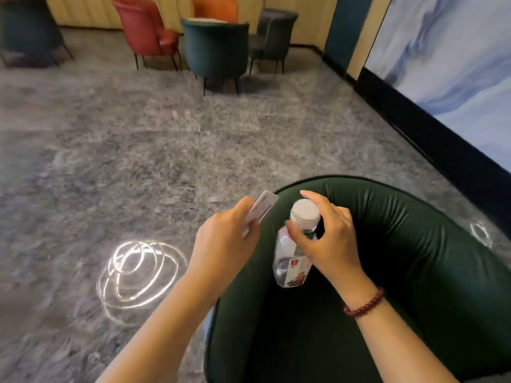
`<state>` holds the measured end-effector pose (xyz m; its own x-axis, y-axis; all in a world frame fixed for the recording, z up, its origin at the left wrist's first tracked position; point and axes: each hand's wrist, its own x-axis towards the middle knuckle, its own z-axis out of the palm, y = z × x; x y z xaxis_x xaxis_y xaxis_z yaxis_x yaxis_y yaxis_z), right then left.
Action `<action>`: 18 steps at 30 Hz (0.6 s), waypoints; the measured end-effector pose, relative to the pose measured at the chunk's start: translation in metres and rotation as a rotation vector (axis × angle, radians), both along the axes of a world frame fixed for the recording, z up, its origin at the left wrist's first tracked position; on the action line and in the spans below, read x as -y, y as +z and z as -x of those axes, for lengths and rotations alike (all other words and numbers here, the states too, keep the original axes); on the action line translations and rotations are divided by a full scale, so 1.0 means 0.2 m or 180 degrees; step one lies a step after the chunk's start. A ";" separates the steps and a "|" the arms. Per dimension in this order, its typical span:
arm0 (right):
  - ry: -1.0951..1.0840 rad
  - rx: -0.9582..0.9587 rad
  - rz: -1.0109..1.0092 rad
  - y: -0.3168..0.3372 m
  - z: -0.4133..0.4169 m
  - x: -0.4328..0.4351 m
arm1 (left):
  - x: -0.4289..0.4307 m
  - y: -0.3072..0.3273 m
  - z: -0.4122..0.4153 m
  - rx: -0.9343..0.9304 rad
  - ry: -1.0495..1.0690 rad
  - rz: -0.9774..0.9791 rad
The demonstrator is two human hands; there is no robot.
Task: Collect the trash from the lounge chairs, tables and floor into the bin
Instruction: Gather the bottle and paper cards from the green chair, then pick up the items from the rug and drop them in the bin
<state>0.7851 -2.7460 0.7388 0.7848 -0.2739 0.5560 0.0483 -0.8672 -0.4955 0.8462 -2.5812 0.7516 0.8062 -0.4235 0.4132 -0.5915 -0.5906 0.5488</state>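
Right hand (329,239) clamped on bottle (293,252) neck, over green chair (414,258) seat; bottle axis near upright, cap toward camera. Left hand (224,244) pinching white card (261,210), just left of chair. Bin not in view.

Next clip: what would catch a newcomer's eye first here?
The right hand grips a clear plastic bottle with a white cap by its neck, above the dark green leather lounge chair. Beside it, the left hand holds a flat white card-like piece; bright light rings glare on the grey floor.
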 end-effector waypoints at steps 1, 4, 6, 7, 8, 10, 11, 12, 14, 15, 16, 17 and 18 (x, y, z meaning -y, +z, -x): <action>0.0039 0.0118 0.0024 0.09 -0.05 -0.06 | -0.07 0.07 -0.03 0.0107 0.0067 0.0101; 0.0190 0.0380 0.0094 0.34 -0.18 -0.27 | -0.35 0.25 -0.12 0.0389 0.0265 0.0210; 0.0332 0.0529 0.0159 0.46 -0.27 -0.46 | -0.57 0.33 -0.17 0.0442 0.0467 0.0198; 0.0412 0.0595 0.0172 0.50 -0.31 -0.57 | -0.69 0.37 -0.19 0.0492 0.0570 0.0204; 0.0495 0.0659 0.0164 0.54 -0.35 -0.68 | -0.81 0.39 -0.21 0.0554 0.0676 0.0207; 0.0665 0.0748 0.0108 0.58 -0.43 -0.92 | -1.07 0.43 -0.25 0.0596 0.0902 0.0159; 0.0748 0.0767 0.0072 0.58 -0.47 -1.04 | -1.20 0.44 -0.27 0.0550 0.1005 0.0123; 0.0834 0.0769 0.0039 0.57 -0.51 -1.17 | -1.33 0.45 -0.28 0.0508 0.1098 0.0111; 0.1020 0.0738 0.0003 0.53 -0.58 -1.42 | -1.60 0.43 -0.29 0.0496 0.1302 0.0075; 0.1115 0.0700 -0.0016 0.49 -0.61 -1.54 | -1.73 0.41 -0.29 0.0476 0.1418 0.0039; 0.1208 0.0651 -0.0039 0.45 -0.64 -1.65 | -1.86 0.39 -0.29 0.0425 0.1533 -0.0013; 0.1304 0.0586 -0.0060 0.41 -0.66 -1.76 | -1.98 0.36 -0.28 0.0343 0.1633 -0.0062; 0.1410 0.0497 -0.0083 0.36 -0.68 -1.87 | -2.09 0.33 -0.27 0.0257 0.1724 -0.0106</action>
